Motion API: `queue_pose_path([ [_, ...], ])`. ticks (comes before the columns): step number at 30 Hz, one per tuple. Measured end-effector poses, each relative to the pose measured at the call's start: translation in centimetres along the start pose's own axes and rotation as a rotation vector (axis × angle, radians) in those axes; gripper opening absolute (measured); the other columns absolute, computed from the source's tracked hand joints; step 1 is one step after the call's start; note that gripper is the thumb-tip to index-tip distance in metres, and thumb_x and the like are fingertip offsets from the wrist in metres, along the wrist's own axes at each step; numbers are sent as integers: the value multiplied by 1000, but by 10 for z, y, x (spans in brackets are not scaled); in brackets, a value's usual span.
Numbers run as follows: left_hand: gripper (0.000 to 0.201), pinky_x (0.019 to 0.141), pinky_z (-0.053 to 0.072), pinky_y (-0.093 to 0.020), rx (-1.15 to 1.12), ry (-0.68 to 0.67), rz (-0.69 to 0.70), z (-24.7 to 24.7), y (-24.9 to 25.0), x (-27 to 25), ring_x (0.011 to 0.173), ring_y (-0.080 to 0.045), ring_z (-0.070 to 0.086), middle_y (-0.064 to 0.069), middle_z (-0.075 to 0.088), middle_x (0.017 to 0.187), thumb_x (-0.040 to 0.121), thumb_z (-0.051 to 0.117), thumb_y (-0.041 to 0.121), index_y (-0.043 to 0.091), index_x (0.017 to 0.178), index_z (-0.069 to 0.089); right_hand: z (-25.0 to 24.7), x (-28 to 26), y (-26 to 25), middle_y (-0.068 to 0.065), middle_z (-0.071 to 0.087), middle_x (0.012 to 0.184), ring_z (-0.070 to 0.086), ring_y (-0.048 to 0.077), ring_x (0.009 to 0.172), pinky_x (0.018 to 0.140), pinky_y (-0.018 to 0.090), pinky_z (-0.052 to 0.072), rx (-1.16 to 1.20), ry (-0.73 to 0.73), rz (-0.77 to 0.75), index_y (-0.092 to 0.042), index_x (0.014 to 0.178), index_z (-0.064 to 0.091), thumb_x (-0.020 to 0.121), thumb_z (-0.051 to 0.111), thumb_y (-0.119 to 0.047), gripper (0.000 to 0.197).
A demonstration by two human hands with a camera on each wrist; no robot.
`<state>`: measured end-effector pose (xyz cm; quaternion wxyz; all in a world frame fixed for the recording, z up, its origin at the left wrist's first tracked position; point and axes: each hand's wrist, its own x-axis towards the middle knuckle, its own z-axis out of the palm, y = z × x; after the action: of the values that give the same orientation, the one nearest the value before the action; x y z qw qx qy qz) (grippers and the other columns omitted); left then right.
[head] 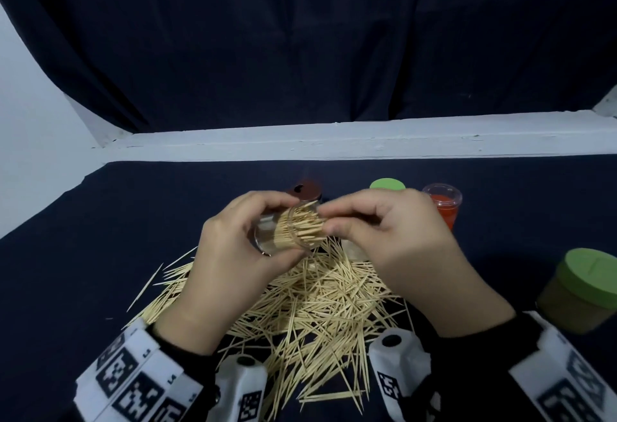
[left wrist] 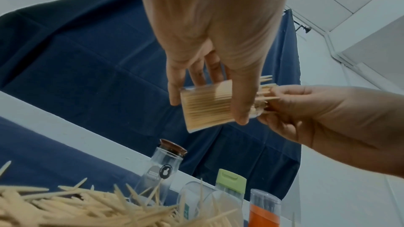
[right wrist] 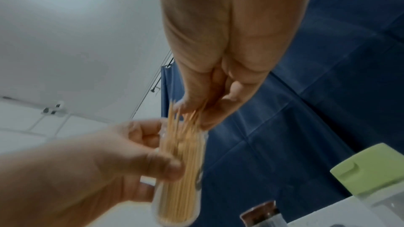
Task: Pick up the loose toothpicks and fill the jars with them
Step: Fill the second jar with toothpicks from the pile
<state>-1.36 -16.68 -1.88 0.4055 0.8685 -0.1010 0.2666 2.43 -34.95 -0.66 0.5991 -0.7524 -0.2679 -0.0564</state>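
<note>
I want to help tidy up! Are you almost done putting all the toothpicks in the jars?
Not yet. Done: the clear jar in the left hand looks nearly packed. Right now the right hand is pinching a few toothpicks into its mouth. Left: a big loose pile still covers the cloth, and the brown-lidded jar behind looks empty. The other jars are too hidden to judge.

The room is dim and the light looks cold and bluish. Things bend near the edges. The green jar (head: pixel 582 289) at the side looks soft and stretched. Near the wrists, the toothpicks (left wrist: pixel 65 204) and the fingers (right wrist: pixel 203 103) are blurry.
</note>
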Motion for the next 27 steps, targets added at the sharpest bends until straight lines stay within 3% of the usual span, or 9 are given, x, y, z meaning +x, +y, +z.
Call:
queue_pose_path([
  [3, 53, 75, 55, -21, -23, 27, -15, -2, -3, 1, 92, -6, 66, 6, 68, 99, 55, 90, 6, 24, 100, 67, -6, 0, -4, -13, 64, 80, 55, 2, 63, 61, 21, 51, 117, 28, -34, -24, 90, 76, 67, 82, -20, 24],
  [5, 51, 76, 54, -17, -17, 21, -6, -2, -2, 2, 93, -5, 65, 7, 68, 99, 57, 89, 9, 24, 100, 67, -3, -1, -7, -11, 64, 84, 57, 7, 70, 64, 23, 51, 89, 6, -126, -24, 90, 76, 67, 83, -17, 25],
  [7, 48, 77, 54, -19, -13, 8, 14, -2, 1, 2, 94, -7, 65, 8, 67, 99, 59, 88, 13, 22, 101, 68, 4, -2, -4, -8, 66, 85, 60, 7, 77, 67, 15, 47, -6, -12, -233, -18, 87, 77, 71, 79, -12, 17],
  [10, 48, 76, 55, -24, 6, -9, 44, 0, 3, 0, 92, -7, 65, 10, 68, 98, 58, 89, 16, 21, 101, 69, 12, 0, 4, -6, 66, 76, 59, 1, 76, 67, 4, 40, -91, 20, -296, -12, 77, 78, 71, 74, -8, 8],
  [14, 51, 75, 56, -27, -20, -17, 31, 2, 5, -2, 92, -8, 66, 12, 68, 99, 56, 90, 20, 25, 102, 70, 15, -1, 9, -9, 62, 76, 57, 1, 76, 66, 5, 38, -46, 40, -261, -12, 73, 77, 69, 75, -4, 9],
  [19, 49, 76, 56, -28, -47, -4, 33, 0, 5, -1, 93, -10, 67, 12, 68, 100, 57, 86, 30, 28, 103, 68, 5, 0, 2, -8, 55, 90, 53, 0, 85, 72, 9, 40, 78, 46, -188, -26, 81, 77, 63, 81, -20, 19],
  [24, 56, 78, 57, -35, -92, -40, 3, 0, 3, 2, 95, -14, 67, 8, 69, 101, 52, 92, 24, 28, 103, 69, 1, 2, 6, -3, 65, 77, 59, 14, 70, 64, 21, 48, 142, 52, -87, -23, 78, 76, 67, 82, -7, 21],
  [27, 53, 81, 57, -37, -106, -73, 23, 1, 2, 2, 97, -15, 67, 9, 69, 102, 53, 88, 32, 29, 103, 69, 6, 2, 5, -3, 64, 74, 57, 8, 65, 60, 17, 45, 137, 46, -53, -21, 69, 74, 63, 83, -5, 19],
])
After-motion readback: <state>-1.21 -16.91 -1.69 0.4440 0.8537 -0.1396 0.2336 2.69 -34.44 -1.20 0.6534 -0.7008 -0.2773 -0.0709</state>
